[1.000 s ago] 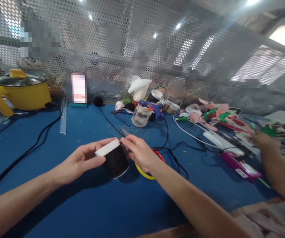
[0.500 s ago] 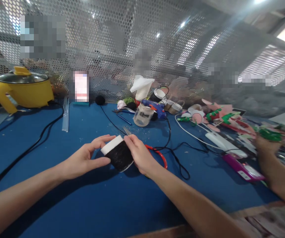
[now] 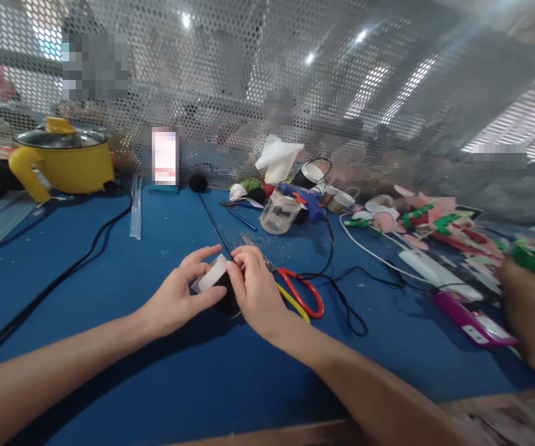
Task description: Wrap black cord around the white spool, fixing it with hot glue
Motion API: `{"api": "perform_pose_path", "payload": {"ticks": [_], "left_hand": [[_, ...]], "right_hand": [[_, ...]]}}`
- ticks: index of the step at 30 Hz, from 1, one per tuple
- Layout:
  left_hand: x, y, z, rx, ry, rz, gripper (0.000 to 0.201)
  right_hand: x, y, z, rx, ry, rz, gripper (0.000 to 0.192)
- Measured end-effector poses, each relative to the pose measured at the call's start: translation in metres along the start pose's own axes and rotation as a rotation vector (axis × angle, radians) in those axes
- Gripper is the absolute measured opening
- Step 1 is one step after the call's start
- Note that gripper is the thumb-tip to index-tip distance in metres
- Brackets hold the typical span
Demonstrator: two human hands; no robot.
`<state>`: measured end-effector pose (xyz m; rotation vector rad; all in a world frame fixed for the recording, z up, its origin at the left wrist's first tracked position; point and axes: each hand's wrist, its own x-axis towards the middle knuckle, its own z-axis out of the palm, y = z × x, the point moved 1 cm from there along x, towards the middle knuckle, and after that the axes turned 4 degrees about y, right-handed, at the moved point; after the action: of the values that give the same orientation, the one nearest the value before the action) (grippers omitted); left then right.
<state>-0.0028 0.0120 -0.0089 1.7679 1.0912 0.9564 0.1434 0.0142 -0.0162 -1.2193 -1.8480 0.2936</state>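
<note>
A small white cup (image 3: 212,275), its lower part wrapped in black, is tilted between my hands above the blue table. My left hand (image 3: 178,298) grips it from the left, the thumb across its near side and the fingers behind. At the cup's right edge, my right hand (image 3: 256,291) pinches black yarn (image 3: 212,218) and partly hides the cup. The yarn runs taut back to a black ball (image 3: 198,182) near the mesh panel. Scissors (image 3: 316,298) with one red and one yellow handle lie just beyond my right hand.
A yellow electric pot (image 3: 74,166) stands back left, its cord crossing the table. Behind my hands are a clear jar (image 3: 279,214), a blue glue gun (image 3: 311,199) and paper cups (image 3: 280,162). At right, a co-worker's hand (image 3: 525,279) is beside a purple device (image 3: 474,319).
My right hand has shifted from the cup's side to the black yarn at its rim, and the yarn is now taut. My left fingers have closed further around the cup. The view has turned slightly left.
</note>
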Motion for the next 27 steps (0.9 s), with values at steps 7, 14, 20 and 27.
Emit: {"api": "perform_pose_path", "payload": {"ticks": [7, 14, 20, 27], "left_hand": [[-0.001, 0.001, 0.003, -0.025, 0.048, -0.036, 0.012], [-0.001, 0.003, 0.004, 0.046, 0.047, -0.006, 0.01], [-0.001, 0.003, 0.003, 0.065, 0.046, -0.008, 0.012], [-0.002, 0.004, 0.004, 0.046, 0.037, -0.015, 0.012]], "right_hand": [[-0.001, -0.005, 0.002, -0.056, 0.004, -0.026, 0.013], [-0.002, -0.002, 0.002, -0.062, 0.02, -0.073, 0.012], [-0.002, -0.001, -0.004, 0.033, 0.045, -0.102, 0.009], [-0.002, -0.001, -0.007, 0.115, 0.033, -0.096, 0.009]]}}
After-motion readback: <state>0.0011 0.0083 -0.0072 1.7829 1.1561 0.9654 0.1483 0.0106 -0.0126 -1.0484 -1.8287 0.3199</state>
